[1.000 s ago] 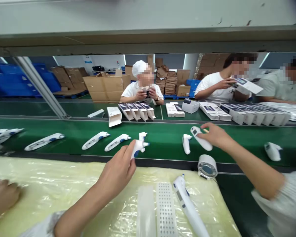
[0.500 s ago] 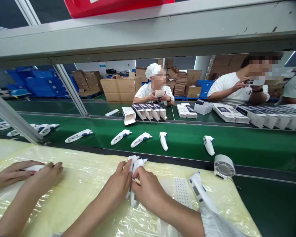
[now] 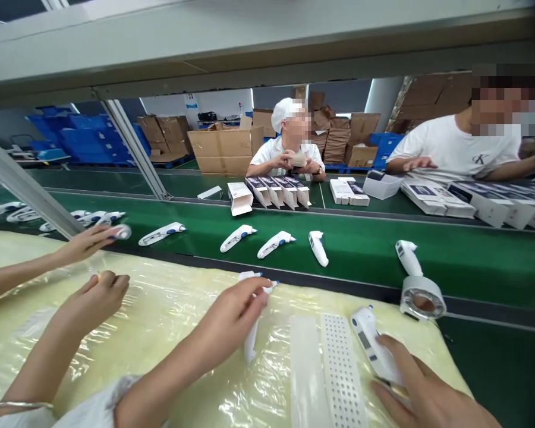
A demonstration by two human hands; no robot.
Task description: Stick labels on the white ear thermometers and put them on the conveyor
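My left hand point(image 3: 232, 315) pinches the tip end of a white handheld device point(image 3: 270, 288). A second white device point(image 3: 250, 345) lies beside it, partly under my fingers. At the lower right, my right hand point(image 3: 428, 386) has its thumb and fingers round the lower part of another white device point(image 3: 371, 339), which has a small grey screen and blue tip. A thin pale stick point(image 3: 397, 390) shows between those fingers. Between my hands lie a plain translucent strip point(image 3: 308, 368) and a sheet of small round dots point(image 3: 342, 362).
Yellow plastic film point(image 3: 178, 297) covers the bench. Beyond it, a green conveyor point(image 3: 205, 232) carries several white devices. A round white object point(image 3: 422, 297) stands at the bench edge. Another person's hands point(image 3: 89, 297) are at left. People and boxes point(image 3: 267, 193) are across the belt.
My right hand has left the middle devices for the right one. My left hand has shifted slightly right. Belt devices appear further right, and a neighbour's hand has moved a device to the belt.
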